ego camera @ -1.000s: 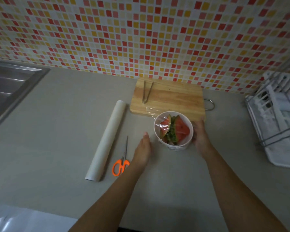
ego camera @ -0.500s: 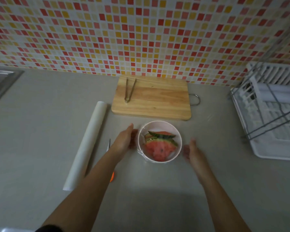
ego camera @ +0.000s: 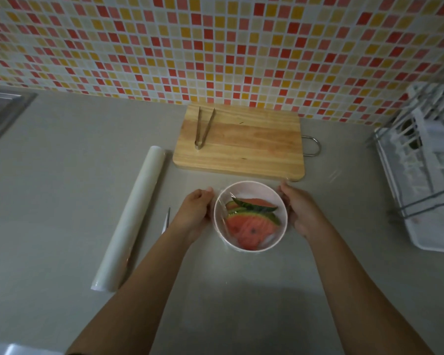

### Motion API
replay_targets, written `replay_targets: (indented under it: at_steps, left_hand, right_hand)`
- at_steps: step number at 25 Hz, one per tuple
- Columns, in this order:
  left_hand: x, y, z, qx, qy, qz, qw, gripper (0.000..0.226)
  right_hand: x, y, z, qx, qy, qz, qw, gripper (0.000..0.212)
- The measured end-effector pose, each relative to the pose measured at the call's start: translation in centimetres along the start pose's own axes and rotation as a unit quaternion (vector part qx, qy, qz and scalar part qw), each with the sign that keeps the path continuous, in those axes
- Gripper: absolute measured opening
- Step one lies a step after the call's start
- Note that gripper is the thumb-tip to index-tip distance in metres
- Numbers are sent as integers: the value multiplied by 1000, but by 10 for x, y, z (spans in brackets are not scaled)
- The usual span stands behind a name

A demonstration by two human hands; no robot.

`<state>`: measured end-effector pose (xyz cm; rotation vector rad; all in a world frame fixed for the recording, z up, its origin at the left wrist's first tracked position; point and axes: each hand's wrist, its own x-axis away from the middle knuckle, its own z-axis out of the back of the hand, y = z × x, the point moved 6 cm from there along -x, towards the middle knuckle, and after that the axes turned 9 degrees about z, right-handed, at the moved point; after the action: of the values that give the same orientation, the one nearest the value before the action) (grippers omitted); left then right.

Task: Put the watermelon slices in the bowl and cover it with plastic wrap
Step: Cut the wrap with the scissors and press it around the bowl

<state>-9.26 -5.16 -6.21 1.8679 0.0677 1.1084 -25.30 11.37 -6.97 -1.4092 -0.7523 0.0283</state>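
A white bowl (ego camera: 251, 183) stands on the grey counter, just in front of the wooden cutting board (ego camera: 251, 147). Watermelon slices (ego camera: 249, 228) lie inside it, red flesh up, green rinds to the back. Clear plastic wrap (ego camera: 228, 199) stretches over the bowl's top, wrinkled at the left. My left hand (ego camera: 195, 211) cups the bowl's left side with curled fingers. My right hand (ego camera: 300, 212) wraps the right side. The fingertips of both hands are hidden against the bowl's wall.
The plastic wrap roll (ego camera: 133, 213) lies to the left, with scissors (ego camera: 166, 221) partly hidden under my left forearm. Metal tongs (ego camera: 203, 129) rest on the board. A white dish rack (ego camera: 426, 175) stands at the right, a sink (ego camera: 0, 108) at the far left.
The bowl came off the board's edge toward me. Both hands, half a second ago a little apart from it, have closed in against its sides.
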Motion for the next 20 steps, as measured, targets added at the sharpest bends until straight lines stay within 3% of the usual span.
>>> replay_targets:
  at_steps: [2, 5, 6, 9, 11, 13, 16, 20]
  left_hand:
    - [-2, -4, 17, -3, 98, -13, 995, 33]
    - [3, 0, 40, -111, 257, -35, 959, 31]
    - [5, 9, 39, -149, 273, -69, 948, 31]
    - [-1, 34, 12, -260, 154, -116, 946, 47]
    - [-9, 36, -1, -336, 67, -85, 936, 52]
    - [-14, 36, -4, -321, 27, -93, 942, 45]
    - [-16, 41, -3, -239, 59, -131, 960, 36]
    - [-17, 41, 7, -256, 93, -121, 955, 40]
  right_hand:
    - [-1, 1, 2, -16, 3, 5, 1000, 34]
    - [-1, -5, 4, -18, -20, -2, 1000, 36]
    - [-1, -7, 4, -15, -41, -18, 999, 42]
    - [1, -15, -3, 56, -119, -33, 991, 56]
    - [-2, -20, -4, 105, -108, 16, 988, 45]
    - [-6, -23, -2, 75, -64, 63, 993, 32]
    - [-11, -21, -3, 8, -26, 52, 998, 33]
    - [-11, -17, -11, 4, -32, 22, 999, 30]
